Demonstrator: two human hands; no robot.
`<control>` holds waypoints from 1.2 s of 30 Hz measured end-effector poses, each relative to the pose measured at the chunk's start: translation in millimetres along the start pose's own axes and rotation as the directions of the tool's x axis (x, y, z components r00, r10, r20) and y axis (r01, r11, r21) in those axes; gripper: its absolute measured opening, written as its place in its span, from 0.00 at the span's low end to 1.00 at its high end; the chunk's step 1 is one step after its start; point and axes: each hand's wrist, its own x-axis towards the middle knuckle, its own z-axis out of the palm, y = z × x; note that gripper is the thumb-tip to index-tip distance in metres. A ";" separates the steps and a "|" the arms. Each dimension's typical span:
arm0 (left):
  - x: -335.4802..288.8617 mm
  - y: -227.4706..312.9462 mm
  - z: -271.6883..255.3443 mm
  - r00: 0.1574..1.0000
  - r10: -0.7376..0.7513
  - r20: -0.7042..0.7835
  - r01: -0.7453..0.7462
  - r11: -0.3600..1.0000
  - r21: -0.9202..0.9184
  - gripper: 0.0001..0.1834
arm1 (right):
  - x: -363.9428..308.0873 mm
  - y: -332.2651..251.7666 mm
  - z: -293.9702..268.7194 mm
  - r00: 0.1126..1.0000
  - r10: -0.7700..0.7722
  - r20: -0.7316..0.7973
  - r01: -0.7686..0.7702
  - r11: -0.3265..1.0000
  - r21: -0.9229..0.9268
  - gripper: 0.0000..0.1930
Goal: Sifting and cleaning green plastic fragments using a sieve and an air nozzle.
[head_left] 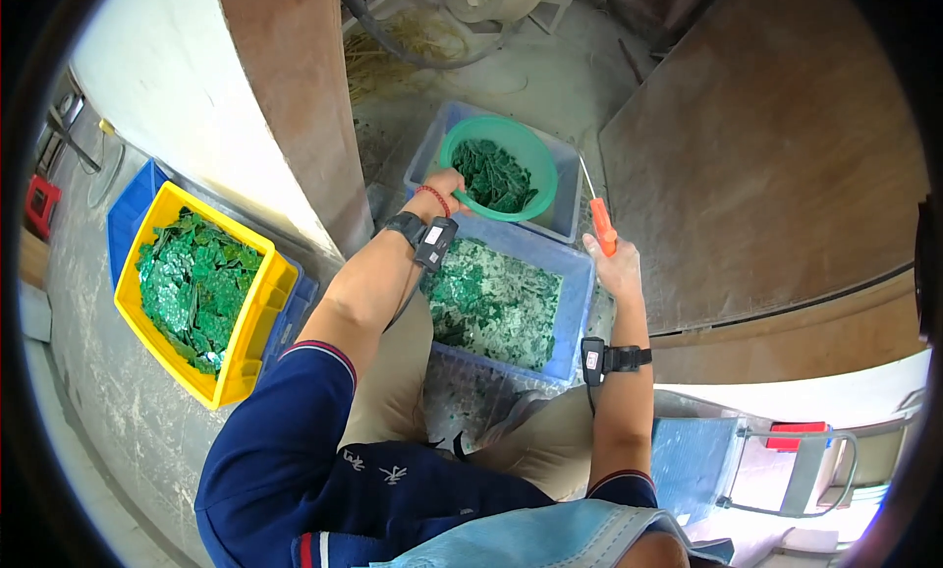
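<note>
My left hand (447,187) grips the near left rim of a round green basin (535,155). Dark green branching pieces (491,175) lie in that basin, which rests on a blue-grey plastic crate (565,190). In my right hand (618,263) is an orange-handled tool (602,224) with a thin straight metal shaft pointing up and away; its exact kind is unclear. Nearer to me, between my knees, stands a blue translucent bin (580,317) holding green pieces partly coated with pale, whitish stuff (511,312). Both wrists carry strapped-on black devices.
On the left, a yellow crate (250,308) full of shiny green pieces stands on blue crates (133,209). A tall curved panel (295,106) rises behind it. Another large brown curved panel (766,175) stands at the right. Yellowish strands (413,42) lie on the far floor.
</note>
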 end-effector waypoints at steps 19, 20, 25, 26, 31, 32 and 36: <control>21.5 1.6 -16.3 0.987 0.085 0.134 -0.070 0.991 -0.114 0.23 | -2.9 11.0 0.0 0.984 0.119 0.133 -0.108 0.990 -0.088 0.24; 21.0 2.2 -15.4 0.993 0.018 0.119 -0.005 0.995 -0.101 0.23 | -3.2 10.5 -0.1 0.969 0.144 0.200 -0.117 0.983 -0.143 0.24; 12.3 4.4 -8.7 0.957 0.252 0.145 -0.244 0.967 -0.072 0.25 | -3.9 8.4 -4.4 0.942 0.184 0.281 -0.108 0.959 -0.264 0.25; 10.2 4.9 -7.6 0.977 0.185 0.110 -0.179 0.982 -0.056 0.25 | -4.0 8.9 -5.9 0.948 0.174 0.267 -0.113 0.967 -0.229 0.25; 0.6 5.6 -3.7 0.926 0.319 0.202 -0.313 0.948 -0.061 0.26 | -2.5 12.4 2.5 0.935 0.192 0.297 -0.153 0.977 -0.150 0.26; -1.2 5.6 -3.0 0.951 0.249 0.186 -0.246 0.969 -0.040 0.26 | -2.4 12.5 7.7 0.954 0.148 0.262 -0.104 0.979 -0.174 0.25; -7.8 7.3 0.8 0.962 0.226 0.154 -0.236 0.971 0.047 0.20 | -4.0 10.3 19.4 0.980 -0.012 0.200 0.057 0.973 -0.223 0.22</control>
